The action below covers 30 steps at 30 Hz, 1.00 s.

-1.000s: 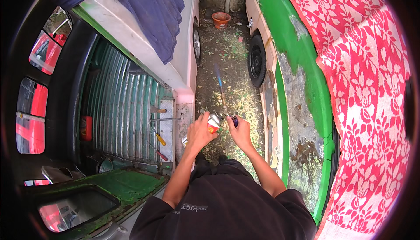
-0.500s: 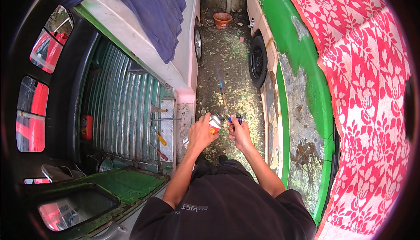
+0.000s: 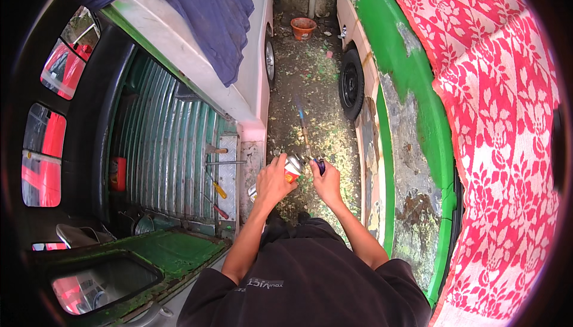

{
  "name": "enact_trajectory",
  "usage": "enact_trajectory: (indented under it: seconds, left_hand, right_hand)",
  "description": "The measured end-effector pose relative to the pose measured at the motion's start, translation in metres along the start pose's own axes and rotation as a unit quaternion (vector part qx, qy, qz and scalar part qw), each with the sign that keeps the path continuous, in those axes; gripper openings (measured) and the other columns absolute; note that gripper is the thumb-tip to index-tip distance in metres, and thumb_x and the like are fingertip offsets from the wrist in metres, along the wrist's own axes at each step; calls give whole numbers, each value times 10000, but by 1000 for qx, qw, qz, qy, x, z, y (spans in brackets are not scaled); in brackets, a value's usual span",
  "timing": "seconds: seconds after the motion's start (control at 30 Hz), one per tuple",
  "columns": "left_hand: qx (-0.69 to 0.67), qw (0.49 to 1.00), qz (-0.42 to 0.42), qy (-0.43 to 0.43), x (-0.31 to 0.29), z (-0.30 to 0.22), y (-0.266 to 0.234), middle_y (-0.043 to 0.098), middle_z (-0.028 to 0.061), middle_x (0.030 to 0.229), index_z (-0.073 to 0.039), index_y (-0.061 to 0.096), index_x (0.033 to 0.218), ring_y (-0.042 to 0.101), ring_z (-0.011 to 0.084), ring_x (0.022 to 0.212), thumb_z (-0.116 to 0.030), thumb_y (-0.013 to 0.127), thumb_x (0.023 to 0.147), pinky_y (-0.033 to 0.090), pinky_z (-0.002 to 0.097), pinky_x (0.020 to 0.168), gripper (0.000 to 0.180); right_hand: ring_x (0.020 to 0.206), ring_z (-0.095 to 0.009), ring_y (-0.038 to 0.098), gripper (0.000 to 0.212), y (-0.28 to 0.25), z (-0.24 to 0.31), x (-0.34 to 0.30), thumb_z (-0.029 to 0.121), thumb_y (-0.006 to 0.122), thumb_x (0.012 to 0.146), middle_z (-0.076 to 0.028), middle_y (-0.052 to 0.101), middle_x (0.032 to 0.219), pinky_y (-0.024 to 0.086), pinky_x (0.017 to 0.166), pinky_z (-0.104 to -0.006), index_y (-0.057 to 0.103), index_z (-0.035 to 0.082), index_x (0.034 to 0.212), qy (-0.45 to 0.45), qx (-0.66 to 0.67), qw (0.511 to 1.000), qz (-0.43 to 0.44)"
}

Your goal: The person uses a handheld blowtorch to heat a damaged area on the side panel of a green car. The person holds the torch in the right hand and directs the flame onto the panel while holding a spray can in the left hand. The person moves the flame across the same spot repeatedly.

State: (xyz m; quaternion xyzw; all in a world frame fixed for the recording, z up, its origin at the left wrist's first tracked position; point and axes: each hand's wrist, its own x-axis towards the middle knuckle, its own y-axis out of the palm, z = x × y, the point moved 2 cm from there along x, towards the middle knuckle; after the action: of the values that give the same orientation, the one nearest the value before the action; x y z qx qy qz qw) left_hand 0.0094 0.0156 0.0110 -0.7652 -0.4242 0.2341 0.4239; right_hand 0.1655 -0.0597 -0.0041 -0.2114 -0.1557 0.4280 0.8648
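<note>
Since the earlier picture, the right hand (image 3: 327, 182) has shifted its fingers round a small dark blue part (image 3: 320, 166) by the torch. Its grip is now curled around that part, maybe to work the torch. The left hand (image 3: 274, 181) has its grip wrapped over the red and white can (image 3: 292, 169), likely to keep it steady. The can is tipped, in front of the person's tummy. The torch pipe (image 3: 307, 139) points forward over the ground, perhaps to keep the blue flame (image 3: 300, 113) away from the body. A screwdriver (image 3: 219, 190) with a yellow handle lies to the left, maybe for easy reach
</note>
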Motion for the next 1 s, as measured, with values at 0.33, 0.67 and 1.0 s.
enact_trajectory:
  seconds: [0.33,0.67,1.0]
  left_hand:
    - [11,1000,4,-4,-3,1,1,657,179,1159,-65,493,1342,674,425,1027,-226,915,633,557,508,854,841]
    - [5,1000,3,-3,-5,1,1,657,181,1176,-59,494,1346,674,430,1030,-226,919,632,558,512,851,847]
    - [-17,1000,5,-11,-8,4,4,668,187,1226,-57,503,1352,667,425,1068,-210,912,612,547,516,880,860]
  right_hand:
    - [516,-79,498,447,4,-6,-4,370,614,1030,2,521,584,395,437,-304,609,30,739,191,237,950,73]
    - [503,-51,438,424,6,-11,-6,400,598,1039,48,499,618,381,424,-244,627,65,780,211,291,928,96]
    - [486,-50,409,421,4,-6,-11,383,596,1044,50,474,607,349,420,-241,618,49,789,221,304,922,97]
